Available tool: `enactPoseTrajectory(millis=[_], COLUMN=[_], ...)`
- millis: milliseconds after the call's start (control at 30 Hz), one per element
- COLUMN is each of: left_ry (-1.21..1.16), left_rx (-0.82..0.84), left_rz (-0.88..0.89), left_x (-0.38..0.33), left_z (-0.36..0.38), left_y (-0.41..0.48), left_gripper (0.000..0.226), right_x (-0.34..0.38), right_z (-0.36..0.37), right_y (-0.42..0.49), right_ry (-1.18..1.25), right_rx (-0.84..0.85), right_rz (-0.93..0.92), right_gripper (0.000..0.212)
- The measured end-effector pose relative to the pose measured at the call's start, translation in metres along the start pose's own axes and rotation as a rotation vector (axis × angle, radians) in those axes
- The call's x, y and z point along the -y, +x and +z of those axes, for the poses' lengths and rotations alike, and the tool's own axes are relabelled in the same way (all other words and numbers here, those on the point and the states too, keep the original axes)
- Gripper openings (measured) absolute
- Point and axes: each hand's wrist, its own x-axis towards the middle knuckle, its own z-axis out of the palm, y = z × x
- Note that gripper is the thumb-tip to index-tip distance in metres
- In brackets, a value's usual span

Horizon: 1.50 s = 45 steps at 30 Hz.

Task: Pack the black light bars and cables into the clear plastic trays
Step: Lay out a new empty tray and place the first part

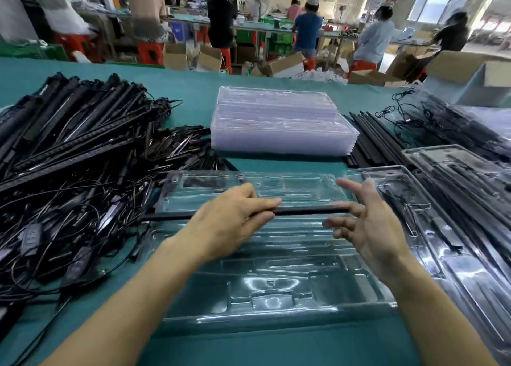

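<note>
An open clear plastic tray (276,291) lies on the green table right in front of me, its hinged lid (298,184) laid flat behind it. A thin black light bar (301,211) stretches left to right above the tray's far half. My left hand (232,216) holds the bar near its middle, fingers extended along it with the thumb beneath. My right hand (365,222) is open with fingers spread, its fingertips touching the bar's right end.
A big tangled heap of black bars and cables (77,166) fills the left. A stack of empty clear trays (279,122) stands behind. Loose black bars (373,141) and filled trays (464,199) lie on the right. People work at benches beyond.
</note>
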Motion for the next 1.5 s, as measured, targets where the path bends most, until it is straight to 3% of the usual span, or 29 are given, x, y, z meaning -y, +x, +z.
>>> enactPoseTrajectory(millis=[133,267,367,467,733,933,1000,1067,1167,1333,1500], left_ry=[-0.076,-0.066,0.031,0.089,0.129,0.058,0.007,-0.087,-0.189,-0.185,-0.15], left_rx=[0.059,0.001,-0.012,-0.022,-0.089,-0.122,-0.121,-0.121,-0.133,-0.154,-0.152], left_rz=[-0.007,-0.006,-0.032,-0.086,-0.267,-0.378,-0.388,-0.376,-0.343,-0.34,-0.357], left_x=[-0.006,-0.009,-0.003,0.003,0.024,0.042,0.045,0.048,0.047,0.045,0.043], left_z=[0.014,0.008,0.004,0.003,-0.011,-0.021,-0.02,-0.019,-0.018,-0.015,-0.013], left_y=[-0.001,-0.012,-0.032,-0.045,-0.058,-0.066,-0.067,-0.067,-0.067,-0.067,-0.065], left_gripper=[0.042,0.041,0.034,0.032,0.015,0.006,0.009,0.009,0.015,0.013,0.015], right_x=[-0.008,-0.015,-0.021,-0.023,-0.02,-0.02,-0.016,-0.015,-0.015,-0.016,-0.009], right_z=[-0.004,-0.023,-0.036,-0.033,-0.018,-0.012,-0.016,-0.019,-0.019,-0.015,-0.007], right_y=[0.002,0.01,0.016,0.013,-0.001,-0.009,-0.009,-0.009,-0.013,-0.023,-0.023], right_ry=[-0.192,-0.136,-0.126,-0.278,-0.74,-1.252,-1.218,-1.192,-1.295,-1.43,-1.49], right_rx=[0.016,-0.15,-0.218,-0.165,-0.117,-0.241,-0.194,-0.12,-0.097,-0.101,-0.112], right_rz=[-0.086,-0.029,0.025,0.017,-0.119,-0.325,-0.267,-0.205,-0.208,-0.23,-0.116], right_gripper=[0.011,0.006,0.007,0.006,0.013,0.012,0.004,0.015,0.009,0.021,0.028])
